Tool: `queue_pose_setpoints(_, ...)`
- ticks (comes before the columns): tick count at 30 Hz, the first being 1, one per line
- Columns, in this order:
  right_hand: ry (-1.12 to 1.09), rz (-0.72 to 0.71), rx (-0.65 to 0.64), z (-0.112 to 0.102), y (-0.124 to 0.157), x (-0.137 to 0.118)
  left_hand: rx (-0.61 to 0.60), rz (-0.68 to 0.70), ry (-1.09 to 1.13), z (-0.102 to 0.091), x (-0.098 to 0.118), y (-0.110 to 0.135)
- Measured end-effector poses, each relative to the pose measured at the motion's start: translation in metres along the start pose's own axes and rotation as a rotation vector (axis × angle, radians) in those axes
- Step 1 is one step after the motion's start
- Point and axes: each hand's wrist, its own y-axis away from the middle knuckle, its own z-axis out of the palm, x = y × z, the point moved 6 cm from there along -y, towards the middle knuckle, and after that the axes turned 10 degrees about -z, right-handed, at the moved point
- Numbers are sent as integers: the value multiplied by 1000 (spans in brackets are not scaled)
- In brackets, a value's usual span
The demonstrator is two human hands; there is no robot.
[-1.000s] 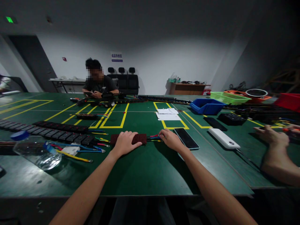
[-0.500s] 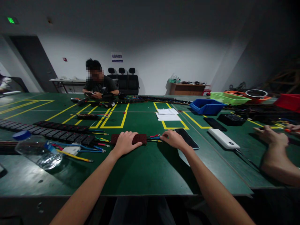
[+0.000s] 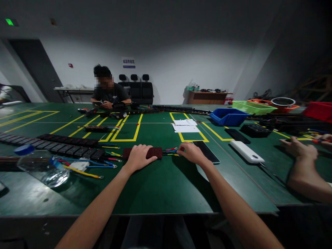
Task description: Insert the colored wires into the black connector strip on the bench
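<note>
My left hand (image 3: pixel 140 158) lies over a dark red, bar-shaped housing (image 3: pixel 156 153) on the green table, fingers across its top and thumb along its near side. From the housing's right end come several coloured wires (image 3: pixel 169 151), red, blue, green and yellow, with metal lugs on some ends. My right hand (image 3: pixel 190 152) is closed in a pinch at these wire ends; the fingertips hide which wire is between them. Just behind the right hand lies a dark phone (image 3: pixel 207 152). To the left, black segmented strips (image 3: pixel 75 151) end in coloured wires with ring lugs.
A water bottle (image 3: pixel 44 167) with a blue cap lies at the left. Rightward are a white power bank (image 3: pixel 246 152) with a cable, a blue bin (image 3: pixel 228 117) and another person's hand (image 3: pixel 302 150). White papers (image 3: pixel 185 126) lie ahead. A person (image 3: pixel 110 91) sits across the table (image 3: pixel 155 193).
The camera view has shifted very slightly. Both hands stay at the housing and its wires, with no clear movement of either.
</note>
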Motion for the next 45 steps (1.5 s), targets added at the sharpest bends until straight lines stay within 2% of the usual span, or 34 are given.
queue_pose_setpoints(9, 0, 115, 33, -7, 2, 0, -3, -3, 8, 1, -2, -1)
queue_pose_setpoints(14, -3, 104, 5, -1, 1, -1, -6, -1, 14, 1, -1, -1)
queue_pose_setpoints(22, -48, 39, 122, -6, -4, -8, -6, 4, 3, 0, -1, -1)
queue_pose_setpoints(27, 28, 158, 110, -6, -1, 1, -13, -2, 17, -1, -1, -1)
queue_pose_setpoints(31, 70, 197, 120, -9, 1, 3, -24, -8, 18, -1, -1, -2)
queue_pose_setpoints(36, 76, 209, 49, -6, 1, 1, -21, -2, 27, -1, -1, -2)
queue_pose_setpoints(41, 43, 162, -49, 3, 0, -1, -14, -2, 30, 0, -2, -2)
queue_pose_setpoints(45, 45, 131, -42, 1, 0, -3, -6, 5, 23, 1, -4, -2)
